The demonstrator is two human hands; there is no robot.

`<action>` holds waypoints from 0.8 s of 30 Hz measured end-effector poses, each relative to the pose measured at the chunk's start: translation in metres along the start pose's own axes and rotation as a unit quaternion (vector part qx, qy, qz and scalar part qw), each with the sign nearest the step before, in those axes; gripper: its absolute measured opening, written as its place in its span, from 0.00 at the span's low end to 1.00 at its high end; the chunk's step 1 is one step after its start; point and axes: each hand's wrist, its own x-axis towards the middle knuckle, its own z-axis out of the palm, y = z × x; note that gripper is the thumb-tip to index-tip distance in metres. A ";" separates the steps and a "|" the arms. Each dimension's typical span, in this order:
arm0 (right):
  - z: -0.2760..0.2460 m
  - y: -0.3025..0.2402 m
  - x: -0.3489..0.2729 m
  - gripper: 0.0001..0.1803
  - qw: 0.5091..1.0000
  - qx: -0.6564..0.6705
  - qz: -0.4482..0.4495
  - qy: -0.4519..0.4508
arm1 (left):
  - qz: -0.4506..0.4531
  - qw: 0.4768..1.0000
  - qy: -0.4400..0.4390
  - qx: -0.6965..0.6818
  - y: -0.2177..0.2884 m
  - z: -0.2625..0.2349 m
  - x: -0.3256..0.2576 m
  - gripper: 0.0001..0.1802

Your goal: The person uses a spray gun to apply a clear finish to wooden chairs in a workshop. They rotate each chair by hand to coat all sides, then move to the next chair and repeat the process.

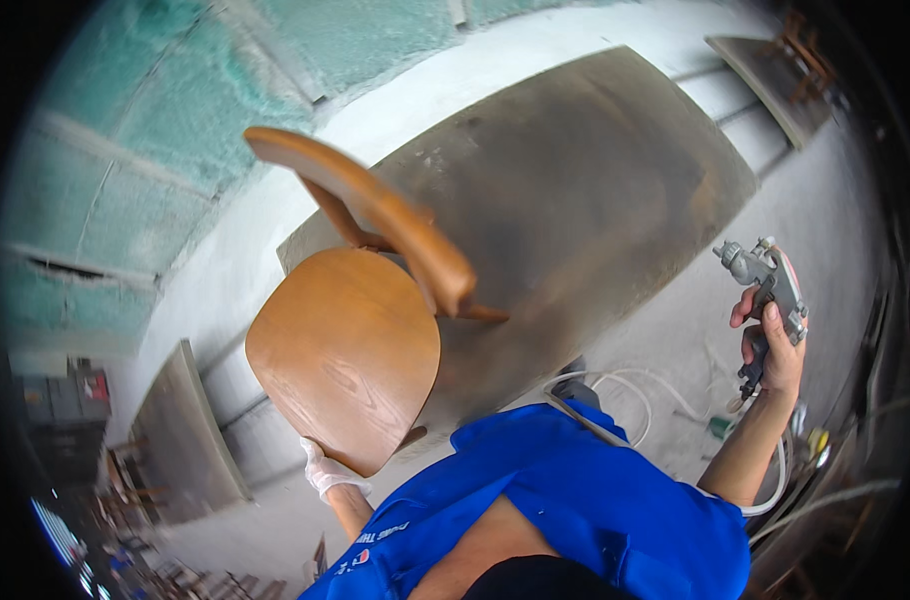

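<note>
Brown varnished-looking wood, grain plain on the seat. Head view: wooden chair [345, 340] centre-left, seat face toward the camera, backrest blurred, over a broad stained board [595, 190]; whether its legs rest on the board, cannot tell.

Left hand [331, 472], in a thin white glove, lies against the seat's near edge. Its fingers are partly hidden, so cannot tell how far closed they are or how firm the hold is. Right hand [781, 352], bare, well apart to the right, wraps a metal spray gun [747, 264], fingers curled around handle and trigger.

Handling, my judgement: steady the chair by its edge, keep gloved fingertips off the seat face, hold the nozzle clear of the wood, keep the pale hose [778, 482] off the legs.

Containers: no cup visible on the gun. Small green item [720, 427] by the hose may be a vessel; contents not visible.
</note>
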 end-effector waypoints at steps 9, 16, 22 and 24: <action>-0.063 0.024 0.062 0.44 0.990 0.110 -0.033 -0.078 | -0.039 0.979 -0.044 -0.197 -0.107 0.188 -0.115 0.36; -0.070 0.054 0.038 0.44 0.990 0.128 -0.005 -0.055 | 0.048 0.893 -0.361 0.266 -0.105 0.310 -0.194 0.23; -0.073 0.104 -0.006 0.39 0.973 0.215 0.034 0.075 | 0.719 0.416 -0.126 0.542 -0.022 0.338 -0.202 0.30; -0.071 0.128 -0.005 0.37 0.965 0.238 0.062 0.093 | 0.749 0.336 -0.190 0.538 -0.015 0.363 -0.197 0.25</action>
